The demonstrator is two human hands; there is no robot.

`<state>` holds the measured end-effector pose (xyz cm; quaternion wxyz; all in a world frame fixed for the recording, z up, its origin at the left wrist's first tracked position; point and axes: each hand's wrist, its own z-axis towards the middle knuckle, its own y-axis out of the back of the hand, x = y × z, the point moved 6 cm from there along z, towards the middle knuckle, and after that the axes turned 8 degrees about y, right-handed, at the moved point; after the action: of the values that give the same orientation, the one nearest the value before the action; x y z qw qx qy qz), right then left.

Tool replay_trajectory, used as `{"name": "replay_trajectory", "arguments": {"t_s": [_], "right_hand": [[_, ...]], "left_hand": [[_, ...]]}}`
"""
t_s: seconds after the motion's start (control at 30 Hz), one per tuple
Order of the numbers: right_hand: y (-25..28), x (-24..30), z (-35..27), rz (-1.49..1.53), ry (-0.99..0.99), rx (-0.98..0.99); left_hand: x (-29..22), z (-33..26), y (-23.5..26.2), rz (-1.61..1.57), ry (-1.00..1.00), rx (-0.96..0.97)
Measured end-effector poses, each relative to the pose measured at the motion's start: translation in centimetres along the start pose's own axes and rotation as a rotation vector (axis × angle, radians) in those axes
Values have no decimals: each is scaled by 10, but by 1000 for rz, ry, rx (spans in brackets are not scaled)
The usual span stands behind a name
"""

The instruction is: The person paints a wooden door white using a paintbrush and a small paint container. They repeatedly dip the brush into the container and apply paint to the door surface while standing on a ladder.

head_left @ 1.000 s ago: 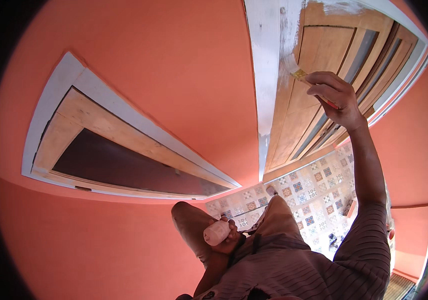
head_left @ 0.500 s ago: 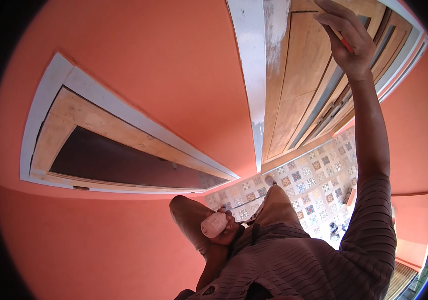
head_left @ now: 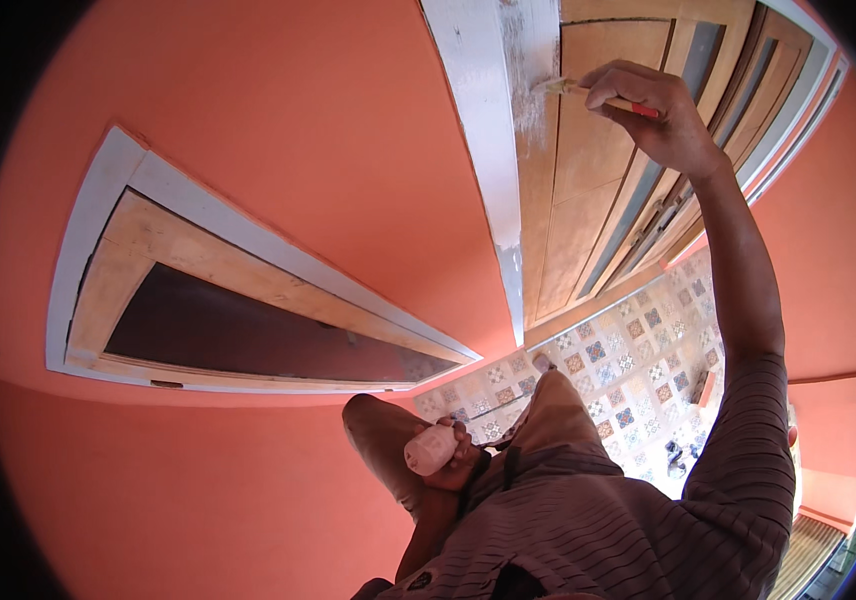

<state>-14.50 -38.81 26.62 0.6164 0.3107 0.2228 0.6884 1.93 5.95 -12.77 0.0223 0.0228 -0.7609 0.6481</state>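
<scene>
My right hand (head_left: 653,112) is raised and closed around a paintbrush (head_left: 560,88) with a red handle. Its bristles touch the inner edge of the white-painted door frame (head_left: 483,130), where streaky white paint meets bare wood. To the right of the frame is the unpainted wooden door (head_left: 588,190) with long panels. My left hand (head_left: 460,462) stays low by my waist and grips a small pale pink container (head_left: 430,450). My striped sleeve runs up the right side.
An orange wall (head_left: 278,120) surrounds the door. To the left is a window (head_left: 218,320) with a white and wood frame and dark glass. Patterned floor tiles (head_left: 638,350) lie below the door. My leg stands on them.
My right hand carried the brush up the frame, then settled a little lower and leftward with the bristles on the frame. My left hand kept the container by my waist.
</scene>
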Motion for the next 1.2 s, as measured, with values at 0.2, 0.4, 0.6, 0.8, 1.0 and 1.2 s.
{"name": "replay_trajectory", "arguments": {"t_s": [0.2, 0.4, 0.6, 0.8, 1.0, 1.2], "right_hand": [[36, 11, 24, -398, 267, -382], [-32, 18, -4, -433, 252, -194], [-30, 13, 0, -161, 93, 137], [31, 33, 52, -260, 405, -387], [-22, 28, 15, -582, 326, -200], [-40, 18, -3, -156, 153, 58]], "left_hand": [[-2, 3, -6, 77, 46, 118], [3, 0, -3, 5, 17, 56], [1, 2, -6, 13, 31, 65], [4, 2, -6, 1, 35, 7], [1, -2, 2, 19, 29, 5], [-2, -2, 6, 9, 5, 11]]}}
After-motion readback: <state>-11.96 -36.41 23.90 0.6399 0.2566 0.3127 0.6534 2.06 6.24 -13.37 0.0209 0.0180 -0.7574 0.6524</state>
